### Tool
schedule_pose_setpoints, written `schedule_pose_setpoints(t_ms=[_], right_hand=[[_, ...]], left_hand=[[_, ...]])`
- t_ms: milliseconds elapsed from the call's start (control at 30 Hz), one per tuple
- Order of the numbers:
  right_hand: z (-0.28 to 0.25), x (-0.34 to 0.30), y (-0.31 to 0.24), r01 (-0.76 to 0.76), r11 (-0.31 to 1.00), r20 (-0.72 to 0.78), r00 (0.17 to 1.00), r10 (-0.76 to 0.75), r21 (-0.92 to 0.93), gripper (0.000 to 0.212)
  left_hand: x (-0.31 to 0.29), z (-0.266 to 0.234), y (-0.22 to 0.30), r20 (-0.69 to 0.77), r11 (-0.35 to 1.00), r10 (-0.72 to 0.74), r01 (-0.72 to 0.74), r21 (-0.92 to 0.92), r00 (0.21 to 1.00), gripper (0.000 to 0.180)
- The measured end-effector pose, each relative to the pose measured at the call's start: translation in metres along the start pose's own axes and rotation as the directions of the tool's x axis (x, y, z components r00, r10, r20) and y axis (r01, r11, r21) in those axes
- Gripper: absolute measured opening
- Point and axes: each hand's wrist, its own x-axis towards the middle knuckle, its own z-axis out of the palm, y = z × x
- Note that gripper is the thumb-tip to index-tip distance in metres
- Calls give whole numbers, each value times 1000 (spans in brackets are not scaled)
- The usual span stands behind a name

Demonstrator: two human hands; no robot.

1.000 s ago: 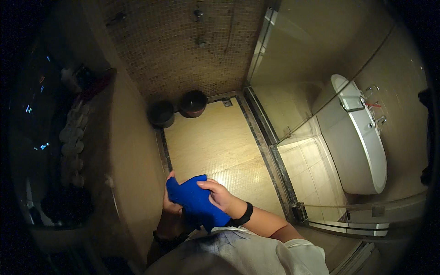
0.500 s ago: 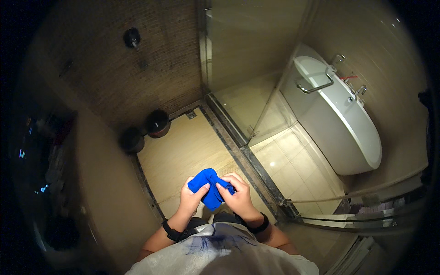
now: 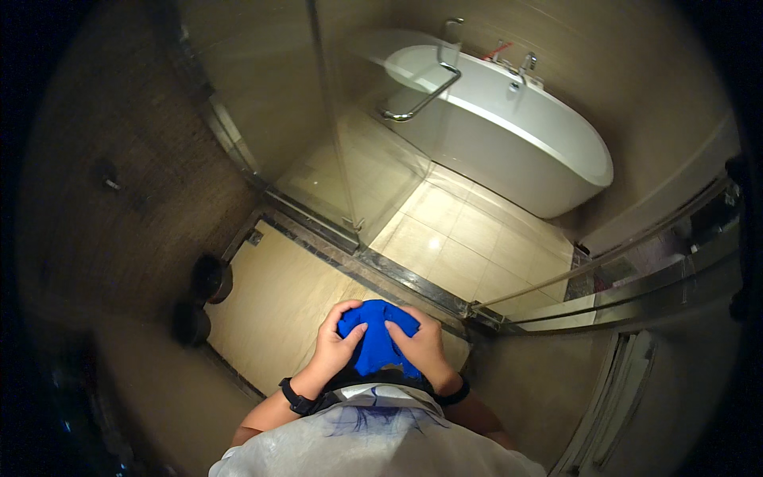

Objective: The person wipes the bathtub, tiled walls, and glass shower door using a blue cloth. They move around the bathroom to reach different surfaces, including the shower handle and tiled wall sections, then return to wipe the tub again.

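Note:
Held in front of my waist is a blue cloth, spread between both hands with its lower edge hanging down. My left hand grips its left side, thumb lying on top and fingers curled behind. On the other side my right hand holds it the same way, its thumb pressed on the fabric. The cloth's far edge is bunched and folded. The fingers behind it are partly hidden.
Underfoot is a beige shower floor with a dark stone threshold. A glass door with a metal handle stands ahead. Beyond it is a white bathtub. Two dark buckets sit by the left wall.
My view has turned to the right, bringing the bathtub nearer the middle. The cloth is spread wider and hangs closer to my body; both hands still hold it.

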Motion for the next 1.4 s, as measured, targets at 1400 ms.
schedule_pose_setpoints(t_ms=[1400], right_hand=[[-36, 329, 5, 479, 678, 222, 873, -434, -558, 52]], left_hand=[[392, 61, -41, 346, 616, -490, 598, -512, 800, 24]])
